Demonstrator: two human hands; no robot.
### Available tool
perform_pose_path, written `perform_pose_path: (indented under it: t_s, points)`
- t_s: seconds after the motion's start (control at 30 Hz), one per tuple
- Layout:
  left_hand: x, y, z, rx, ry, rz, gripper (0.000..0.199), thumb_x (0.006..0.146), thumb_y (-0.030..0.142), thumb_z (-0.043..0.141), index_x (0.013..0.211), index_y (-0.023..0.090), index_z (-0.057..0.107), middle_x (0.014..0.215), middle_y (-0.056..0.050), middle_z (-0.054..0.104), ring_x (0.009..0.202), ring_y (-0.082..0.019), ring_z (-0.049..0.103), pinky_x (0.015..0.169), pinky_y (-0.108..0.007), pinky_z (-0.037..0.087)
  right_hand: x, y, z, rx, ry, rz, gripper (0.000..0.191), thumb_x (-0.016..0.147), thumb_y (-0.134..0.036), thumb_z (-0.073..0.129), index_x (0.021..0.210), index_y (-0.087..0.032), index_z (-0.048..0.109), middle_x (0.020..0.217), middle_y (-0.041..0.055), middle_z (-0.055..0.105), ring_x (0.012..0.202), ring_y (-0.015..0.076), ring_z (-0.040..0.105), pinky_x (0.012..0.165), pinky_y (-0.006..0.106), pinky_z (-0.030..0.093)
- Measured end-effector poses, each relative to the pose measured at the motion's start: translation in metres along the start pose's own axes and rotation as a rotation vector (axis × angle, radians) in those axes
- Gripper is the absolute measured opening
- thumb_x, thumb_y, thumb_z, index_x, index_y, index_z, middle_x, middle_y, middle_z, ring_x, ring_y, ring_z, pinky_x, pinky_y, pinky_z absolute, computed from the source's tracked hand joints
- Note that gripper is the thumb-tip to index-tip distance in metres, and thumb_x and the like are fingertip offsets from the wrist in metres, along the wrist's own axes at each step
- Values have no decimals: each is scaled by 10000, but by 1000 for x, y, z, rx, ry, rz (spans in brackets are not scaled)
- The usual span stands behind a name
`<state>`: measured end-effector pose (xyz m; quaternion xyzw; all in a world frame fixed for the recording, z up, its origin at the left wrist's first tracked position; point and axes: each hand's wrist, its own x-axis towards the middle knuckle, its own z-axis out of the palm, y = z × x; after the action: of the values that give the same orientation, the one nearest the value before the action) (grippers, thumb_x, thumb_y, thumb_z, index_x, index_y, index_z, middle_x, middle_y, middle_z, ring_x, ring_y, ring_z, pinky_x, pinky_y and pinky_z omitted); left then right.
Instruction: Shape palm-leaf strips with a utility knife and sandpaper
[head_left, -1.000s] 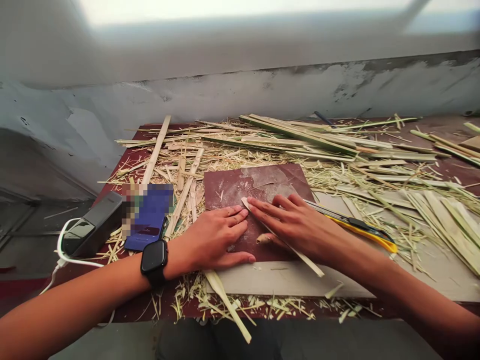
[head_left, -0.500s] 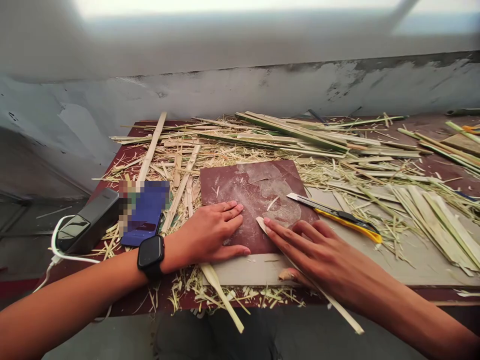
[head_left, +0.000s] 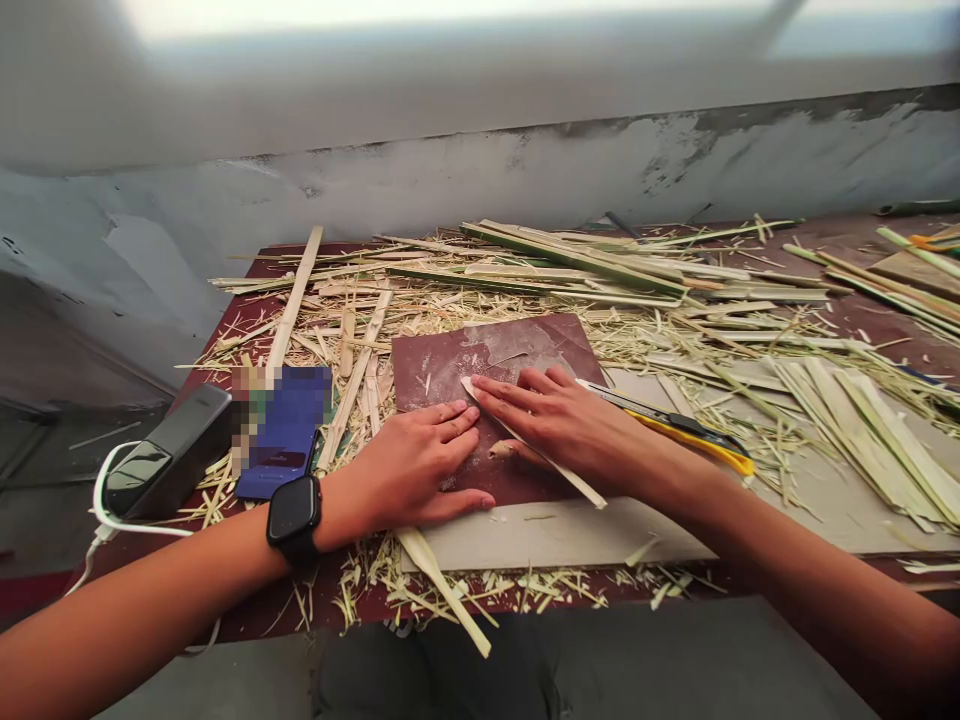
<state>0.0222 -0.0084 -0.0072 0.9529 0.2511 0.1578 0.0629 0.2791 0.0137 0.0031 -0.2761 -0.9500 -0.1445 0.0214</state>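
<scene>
A reddish-brown sheet of sandpaper, dusted with pale powder, lies on a light board. My left hand rests flat across the sheet's left part, fingers stretched out. Under the fingers of my right hand is a thin bamboo strip, pressed against the sandpaper. Its pointed end shows just past my fingertips, close to the left fingers, and its other end sticks out below the palm. Right behind the right wrist lies a yellow utility knife, its blade extended and partly hidden by the hand.
Long bamboo strips and shavings cover the back of the table. More flat strips lie at the right. On the left stand a blue phone and a dark power bank with a white cable. A wall runs behind.
My right hand has slid up and to the left over the sandpaper, carrying the bamboo strip along. The left hand stays in place on the sheet. The view has shifted slightly.
</scene>
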Motion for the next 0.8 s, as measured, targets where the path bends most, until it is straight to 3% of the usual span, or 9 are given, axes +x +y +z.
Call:
perform_pose_path:
  t_s: [0.23,0.47,0.6,0.8]
  points:
    - [-1,-1,2,13,-5,-3,666,989,613,534,1310,35,616,1440,-209,596,1422,-312,503,1206,-425,420,-28,-24,-15,9,21,42,634,1052,-540,371,1473,-84,497,1538,140,512,1023,296,519,844,431,387]
    - [0,-1,2,-2,-12,-1,650,977,623,552,1265,48,645,1453,-199,587,1428,-305,497,1212,-409,410,-66,-45,-32,15,6,33,556,1080,-417,310,1435,-49,529,1509,148,543,944,264,511,804,419,371]
    - [0,-1,1,-4,-18,-1,665,978,619,554,1292,38,632,1462,-198,579,1432,-311,491,1212,-407,410,-59,-38,-26,10,15,19,556,1076,-430,322,1444,-65,522,1526,132,530,957,272,511,816,430,373]
    - [-1,-1,1,2,-28,-4,678,987,614,538,1308,23,626,1472,-199,569,1442,-320,475,1226,-409,390,-20,-8,-6,0,11,23,588,1060,-483,383,1506,-108,460,1572,91,482,1016,289,501,821,429,385]
